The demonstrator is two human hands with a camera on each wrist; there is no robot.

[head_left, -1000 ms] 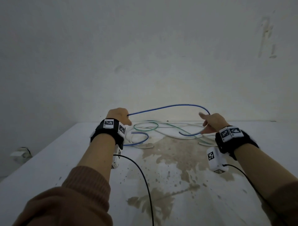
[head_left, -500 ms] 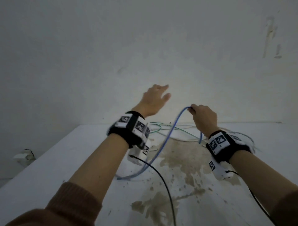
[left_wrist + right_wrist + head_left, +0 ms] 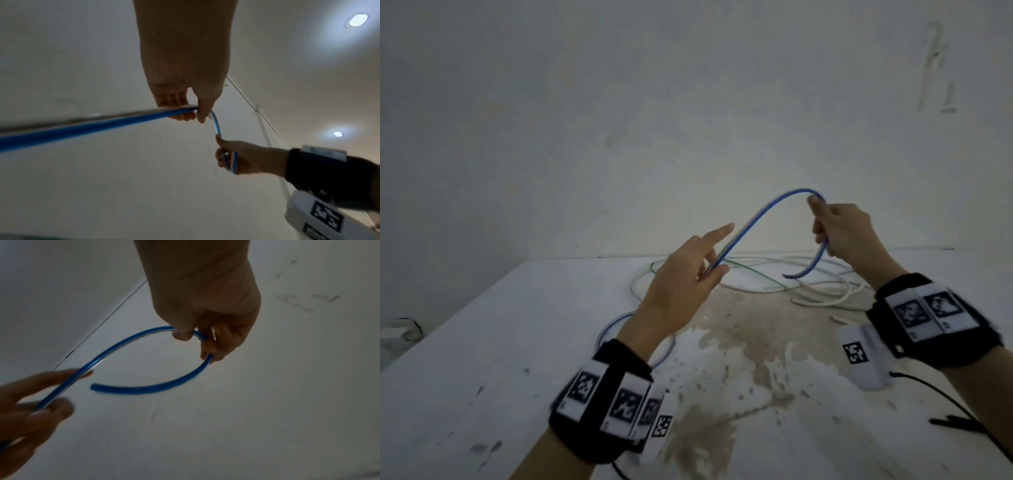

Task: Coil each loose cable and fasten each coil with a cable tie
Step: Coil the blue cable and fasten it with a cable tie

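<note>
both hands are raised above the white table (image 3: 482,342), each on the blue cable (image 3: 760,212). the right hand (image 3: 849,236) has its fingers curled round the cable near its free end, thumb pressing on top, and the short tail curves down and ends in the air. the left hand (image 3: 681,291) holds the cable between thumb and curled lower fingers while the index finger points out straight; how firm that hold is looks unclear through the blur. from there the cable drops to a loop on the table. white cables (image 3: 822,291) and a green cable (image 3: 753,274) lie tangled near the wall.
</note>
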